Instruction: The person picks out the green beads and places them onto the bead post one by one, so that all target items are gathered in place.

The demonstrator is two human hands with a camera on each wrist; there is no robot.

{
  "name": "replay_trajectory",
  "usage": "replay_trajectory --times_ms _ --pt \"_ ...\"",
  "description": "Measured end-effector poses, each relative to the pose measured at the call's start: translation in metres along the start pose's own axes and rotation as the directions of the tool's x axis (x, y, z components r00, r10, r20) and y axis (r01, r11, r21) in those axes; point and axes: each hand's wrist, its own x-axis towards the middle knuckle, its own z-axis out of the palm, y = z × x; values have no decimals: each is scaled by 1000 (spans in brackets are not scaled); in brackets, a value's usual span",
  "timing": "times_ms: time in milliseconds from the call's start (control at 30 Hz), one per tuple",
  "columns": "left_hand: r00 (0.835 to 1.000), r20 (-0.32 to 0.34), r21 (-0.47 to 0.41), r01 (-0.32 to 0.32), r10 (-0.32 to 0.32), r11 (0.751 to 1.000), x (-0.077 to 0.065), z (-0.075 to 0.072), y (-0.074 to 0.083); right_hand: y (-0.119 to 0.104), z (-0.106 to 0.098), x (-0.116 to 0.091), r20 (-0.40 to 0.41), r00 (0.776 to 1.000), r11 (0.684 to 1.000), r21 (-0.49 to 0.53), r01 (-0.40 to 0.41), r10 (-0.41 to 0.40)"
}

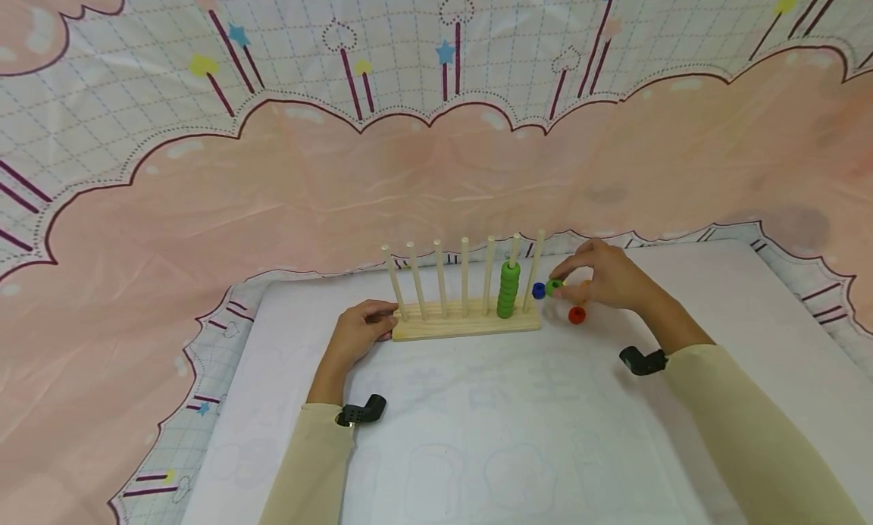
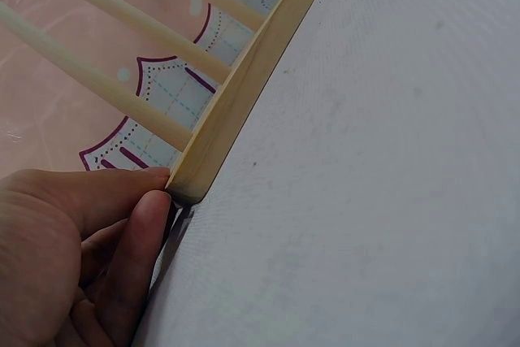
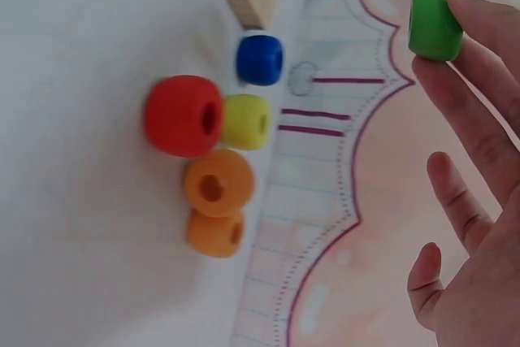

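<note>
A wooden peg stand [image 1: 464, 327] with a row of upright pegs sits near the far side of the white table. One peg toward its right end bears a stack of green beads [image 1: 508, 290]; the other pegs are bare. At the stand's left end, my left hand [image 1: 356, 332] grips the corner of the base between thumb and fingers. My right hand [image 1: 609, 277] is just beyond the right end, pinching a single green bead [image 3: 436, 26] by its sides. In the right wrist view its lower fingers are spread away from the bead.
Loose beads lie right of the stand: a blue bead [image 3: 260, 60], a red bead [image 3: 184, 116], a yellow bead [image 3: 246, 121] and two orange beads [image 3: 219, 183]. Behind the table hangs a pink patterned cloth [image 1: 436, 176]. Each wrist wears a small black camera [image 1: 363, 410].
</note>
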Motion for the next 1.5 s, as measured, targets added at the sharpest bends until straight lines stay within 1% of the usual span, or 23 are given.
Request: replay_trajectory --times_ms 133,300,400,633,767,967,1200,1500 --pt "1000 1 -4 -1 1 1000 0 0 -1 -7 -8 1 -11 1000 1000 4 -3 3" --pt "1000 1 0 9 -9 1000 1 0 -2 -17 -20 0 -12 999 999 1 -44 44" --pt "1000 0 5 9 -9 1000 1 1 -2 -23 -25 -1 -29 998 998 -16 -58 57" --pt "1000 2 5 4 -4 1000 0 0 -1 -35 -38 -1 -76 997 999 -36 -20 18" --pt "1000 9 -3 5 -5 1000 -2 0 0 -42 -45 -1 -96 995 1000 -27 -8 5" --pt "1000 8 2 -2 2 1000 -2 0 1 -50 -55 -1 -134 990 999 -33 33 -37" --pt "1000 3 9 -6 5 1000 -2 0 1 -56 -66 -1 -173 984 1000 0 31 -31" --pt "1000 -2 32 -10 10 999 -1 0 -1 -71 -81 3 -212 976 998 21 60 -54"
